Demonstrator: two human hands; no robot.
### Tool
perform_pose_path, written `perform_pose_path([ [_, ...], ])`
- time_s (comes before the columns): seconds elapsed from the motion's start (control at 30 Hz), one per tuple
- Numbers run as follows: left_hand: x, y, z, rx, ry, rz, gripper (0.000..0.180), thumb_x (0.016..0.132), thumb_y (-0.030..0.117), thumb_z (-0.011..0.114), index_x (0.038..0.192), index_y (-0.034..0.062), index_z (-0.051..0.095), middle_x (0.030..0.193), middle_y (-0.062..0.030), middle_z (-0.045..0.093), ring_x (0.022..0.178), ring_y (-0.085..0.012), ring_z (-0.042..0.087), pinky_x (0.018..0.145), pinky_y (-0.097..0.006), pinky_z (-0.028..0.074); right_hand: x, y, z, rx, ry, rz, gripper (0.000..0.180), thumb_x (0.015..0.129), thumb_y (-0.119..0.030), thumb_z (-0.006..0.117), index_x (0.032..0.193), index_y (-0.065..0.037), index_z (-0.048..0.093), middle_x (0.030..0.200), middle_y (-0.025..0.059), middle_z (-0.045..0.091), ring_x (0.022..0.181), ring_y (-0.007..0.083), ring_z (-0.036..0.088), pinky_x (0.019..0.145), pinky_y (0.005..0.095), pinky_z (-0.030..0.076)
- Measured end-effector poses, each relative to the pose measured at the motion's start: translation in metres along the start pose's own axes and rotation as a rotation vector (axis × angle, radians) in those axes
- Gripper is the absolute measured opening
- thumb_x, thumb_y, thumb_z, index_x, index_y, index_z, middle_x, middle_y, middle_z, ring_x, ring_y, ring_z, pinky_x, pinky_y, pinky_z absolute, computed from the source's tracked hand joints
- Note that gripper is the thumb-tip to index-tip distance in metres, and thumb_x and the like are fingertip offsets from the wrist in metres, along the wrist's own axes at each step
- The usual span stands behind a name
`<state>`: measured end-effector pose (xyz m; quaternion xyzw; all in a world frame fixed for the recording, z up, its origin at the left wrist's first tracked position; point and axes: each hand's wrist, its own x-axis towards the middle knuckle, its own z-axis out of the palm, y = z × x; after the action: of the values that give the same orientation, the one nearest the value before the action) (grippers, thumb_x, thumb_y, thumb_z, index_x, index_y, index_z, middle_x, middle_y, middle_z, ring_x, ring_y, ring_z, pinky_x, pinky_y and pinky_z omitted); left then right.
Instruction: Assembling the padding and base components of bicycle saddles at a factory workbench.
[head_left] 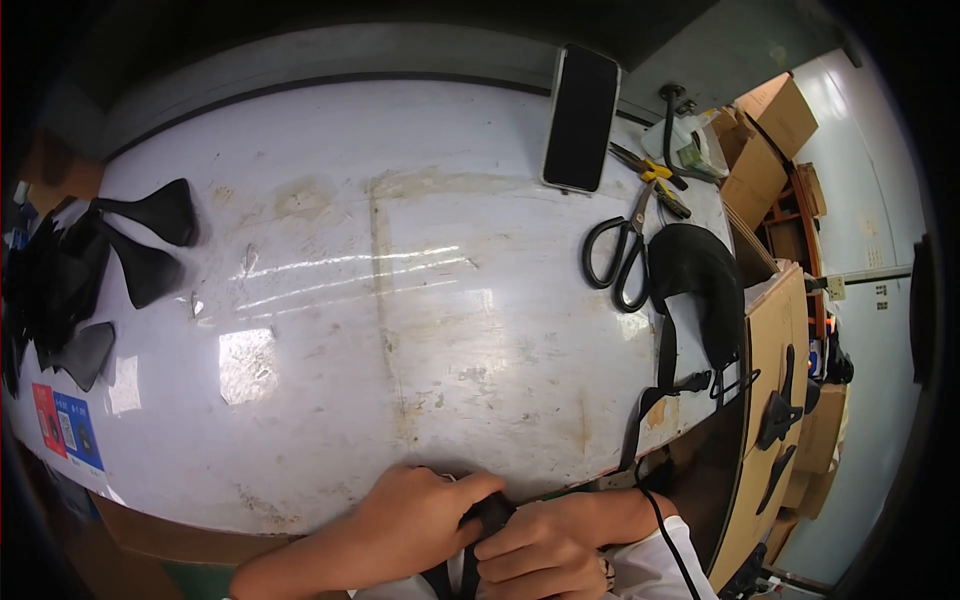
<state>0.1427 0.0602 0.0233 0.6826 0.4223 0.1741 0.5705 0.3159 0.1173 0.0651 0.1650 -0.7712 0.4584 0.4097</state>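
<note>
At the near edge of the table, my left hand (425, 510) and my right hand (545, 550) are close together, with fingers curled on a dark, flexible black piece (490, 515). Part of that piece hangs down between my hands, and my fingers cover most of it, so I cannot tell its kind. Both hands are closed on it. A black cord runs over my right wrist.
The white table (300, 300) bears black shaped pieces (150, 210) on the left. To the right are black-handled scissors (622, 260), yellow-handled pliers (650, 172), a phone (582, 118) and a curved black piece with a strap (700, 260). Cardboard boxes (775, 400) flank the table.
</note>
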Motion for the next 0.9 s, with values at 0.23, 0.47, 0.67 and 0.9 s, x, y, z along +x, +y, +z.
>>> perform_pose_path([
  [0.23,0.001,0.002,-0.005,0.02,-0.074,-0.016,0.031,0.089,0.025,0.074,0.116,0.0117,0.065,0.071,-0.0116,0.071,0.066,-0.0329,0.071,0.059,-0.045,0.054,-0.012,0.002,0.01,0.116,0.178,0.034,0.022,0.087,0.002,0.068,0.067,0.001,0.059,0.061,0.0098,0.053,0.05,0.0215,0.055,0.048,0.0347,0.044],
  [0.47,0.001,0.001,-0.003,0.021,-0.06,-0.002,0.031,0.09,0.025,0.073,0.117,0.0117,0.066,0.069,-0.0106,0.071,0.066,-0.0326,0.071,0.059,-0.045,0.054,-0.011,-0.003,0.003,0.178,0.015,0.129,0.02,0.087,0.003,0.068,0.069,0.002,0.061,0.063,0.0108,0.057,0.052,0.0242,0.061,0.049,0.0373,0.049],
  [0.67,-0.004,-0.006,0.0,0.018,0.032,-0.002,0.031,0.089,0.027,0.073,0.116,0.0112,0.067,0.065,-0.0111,0.069,0.062,-0.0332,0.07,0.056,-0.045,0.053,-0.01,0.003,0.008,0.244,0.447,0.387,0.018,0.088,0.003,0.073,0.074,0.004,0.062,0.067,0.0143,0.062,0.052,0.0269,0.063,0.049,0.0375,0.05],
  [0.9,-0.001,0.004,-0.003,-0.024,-0.025,-0.009,0.03,0.085,0.011,0.076,0.114,0.0087,0.07,0.065,-0.013,0.066,0.057,-0.0319,0.067,0.056,-0.038,0.054,-0.033,-0.017,0.024,0.002,0.341,0.03,0.024,0.092,-0.005,0.076,0.076,-0.004,0.058,0.065,0.0102,0.063,0.056,0.0245,0.063,0.057,0.0368,0.055],
])
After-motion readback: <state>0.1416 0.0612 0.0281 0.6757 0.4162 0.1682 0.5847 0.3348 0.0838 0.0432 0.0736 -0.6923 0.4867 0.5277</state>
